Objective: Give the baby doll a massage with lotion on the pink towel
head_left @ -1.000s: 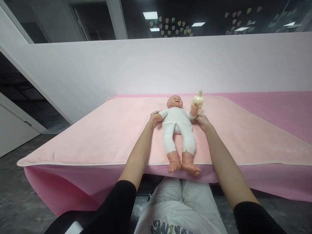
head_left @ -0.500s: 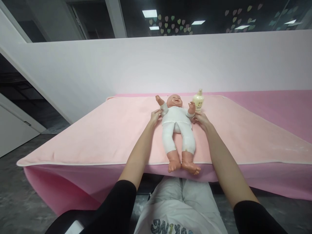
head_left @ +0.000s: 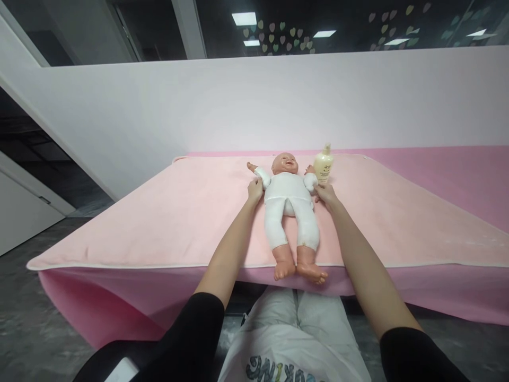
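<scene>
A baby doll (head_left: 287, 187) with a white cloth body lies face up on a pink towel (head_left: 178, 212), its head away from me and its bare feet at the near edge. My left hand (head_left: 255, 190) is closed at the elbow of the doll's arm on the left. On the other side, my right hand (head_left: 326, 194) pinches the white elbow of the doll's arm on the right. Both of the doll's arms are bent upward beside its head. A pale yellow pump bottle (head_left: 323, 165) stands just beyond my right hand.
A pink cover (head_left: 417, 162) lies beneath the towel and hangs over the table's front. Behind the table rises a white wall (head_left: 318, 103) with dark glass above it. At the far left is a white door panel (head_left: 27, 207).
The doll's forearms have shifted: the left one tips outward to the left, and the hand on the right has moved back and inward. My fingers have closed more around both elbows.
</scene>
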The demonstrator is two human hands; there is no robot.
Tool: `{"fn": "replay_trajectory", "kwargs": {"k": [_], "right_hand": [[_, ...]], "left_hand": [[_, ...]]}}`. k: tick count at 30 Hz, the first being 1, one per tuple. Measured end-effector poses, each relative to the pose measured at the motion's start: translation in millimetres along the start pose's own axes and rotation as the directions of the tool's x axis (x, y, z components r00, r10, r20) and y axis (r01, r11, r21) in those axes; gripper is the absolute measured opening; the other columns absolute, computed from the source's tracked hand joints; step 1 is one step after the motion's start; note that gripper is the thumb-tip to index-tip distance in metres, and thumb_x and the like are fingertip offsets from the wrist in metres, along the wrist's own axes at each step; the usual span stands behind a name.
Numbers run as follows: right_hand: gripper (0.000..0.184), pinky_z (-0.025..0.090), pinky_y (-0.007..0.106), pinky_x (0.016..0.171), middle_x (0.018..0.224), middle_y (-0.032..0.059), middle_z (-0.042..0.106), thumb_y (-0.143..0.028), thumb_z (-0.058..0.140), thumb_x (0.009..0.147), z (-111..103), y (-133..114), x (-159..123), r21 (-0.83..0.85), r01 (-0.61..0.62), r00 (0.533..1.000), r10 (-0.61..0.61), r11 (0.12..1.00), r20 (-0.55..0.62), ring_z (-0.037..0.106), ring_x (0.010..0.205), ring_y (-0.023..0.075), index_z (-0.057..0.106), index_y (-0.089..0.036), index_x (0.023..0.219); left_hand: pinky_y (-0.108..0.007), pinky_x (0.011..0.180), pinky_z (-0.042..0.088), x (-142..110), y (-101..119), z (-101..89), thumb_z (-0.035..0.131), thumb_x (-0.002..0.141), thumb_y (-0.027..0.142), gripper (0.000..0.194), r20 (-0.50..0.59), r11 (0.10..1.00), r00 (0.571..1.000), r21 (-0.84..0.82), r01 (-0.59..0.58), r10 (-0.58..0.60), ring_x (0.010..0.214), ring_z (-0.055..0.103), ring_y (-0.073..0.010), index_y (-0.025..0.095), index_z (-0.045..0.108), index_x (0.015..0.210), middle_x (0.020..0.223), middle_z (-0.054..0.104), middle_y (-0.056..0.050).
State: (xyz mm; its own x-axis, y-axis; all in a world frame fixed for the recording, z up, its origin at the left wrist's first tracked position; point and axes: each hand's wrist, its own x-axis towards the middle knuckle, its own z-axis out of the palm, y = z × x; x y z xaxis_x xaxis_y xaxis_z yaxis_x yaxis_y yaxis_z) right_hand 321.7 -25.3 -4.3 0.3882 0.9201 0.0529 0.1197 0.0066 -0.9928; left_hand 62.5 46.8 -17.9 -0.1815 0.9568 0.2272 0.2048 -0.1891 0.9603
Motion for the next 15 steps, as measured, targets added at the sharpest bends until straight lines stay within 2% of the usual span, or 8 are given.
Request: {"fn": "replay_trajectory", "kwargs": {"k": [2,4,8,11,15], "right_hand": [[0.006,0.04,0.02,0.031,0.047,-0.0042,0.047,-0.019,0.06,0.082,1.7,-0.9,-0.3,-0.018,-0.022,1.0,0.021,1.0,-0.017,0.042,0.034,0.0075,0.061,-0.014,0.078],[0.01,0.04,0.019,0.032,0.048,-0.0024,0.05,-0.023,0.06,0.081,3.7,-0.9,-1.2,-0.028,-0.03,0.999,0.029,0.999,-0.013,0.045,0.038,0.0088,0.061,-0.014,0.079],[0.028,0.041,0.018,0.036,0.066,0.0004,0.06,-0.03,0.074,0.067,5.9,2.8,-3.9,0.003,0.081,0.997,-0.081,0.997,-0.014,0.05,0.048,0.0088,0.063,-0.015,0.088],[0.043,0.047,0.02,0.043,0.08,-0.0002,0.063,-0.026,0.08,0.053,5.6,3.9,-6.9,0.099,0.132,0.991,-0.132,0.986,-0.005,0.056,0.057,0.0102,0.062,-0.018,0.091],[0.044,0.053,0.023,0.055,0.082,-0.0002,0.064,-0.012,0.078,0.044,4.8,-0.3,-11.9,0.176,0.135,0.989,-0.143,0.975,0.032,0.059,0.066,0.0124,0.06,-0.019,0.084]], "left_hand": [[-0.029,0.067,0.041,-3.0,1.2,1.2,0.049,0.086,0.035,0.031,-0.028,0.996,0.997,0.058,-0.07,0.072,0.069,0.055,-0.0165,0.017,0.055,0.062,0.063,0.057,-0.004],[-0.03,0.069,0.042,-4.8,2.0,2.1,0.057,0.081,0.037,0.027,-0.011,0.995,0.995,0.012,-0.097,0.097,0.074,0.057,-0.0191,0.017,0.057,0.064,0.066,0.06,-0.006],[-0.03,0.073,0.044,-4.1,0.4,1.9,0.076,0.064,0.032,0.024,0.007,0.989,0.996,-0.115,-0.092,0.093,0.082,0.06,-0.0215,0.015,0.063,0.075,0.076,0.065,-0.007],[-0.029,0.073,0.045,-2.6,-1.7,0.8,0.078,0.058,0.024,0.028,0.027,0.985,0.997,-0.155,-0.072,0.077,0.078,0.06,-0.0187,0.016,0.064,0.08,0.08,0.067,-0.006],[-0.029,0.068,0.047,-4.1,-1.1,-0.6,0.078,0.049,0.011,0.036,0.087,0.943,0.995,-0.333,-0.009,0.04,0.072,0.06,-0.0167,0.015,0.064,0.082,0.08,0.068,-0.005]]}}
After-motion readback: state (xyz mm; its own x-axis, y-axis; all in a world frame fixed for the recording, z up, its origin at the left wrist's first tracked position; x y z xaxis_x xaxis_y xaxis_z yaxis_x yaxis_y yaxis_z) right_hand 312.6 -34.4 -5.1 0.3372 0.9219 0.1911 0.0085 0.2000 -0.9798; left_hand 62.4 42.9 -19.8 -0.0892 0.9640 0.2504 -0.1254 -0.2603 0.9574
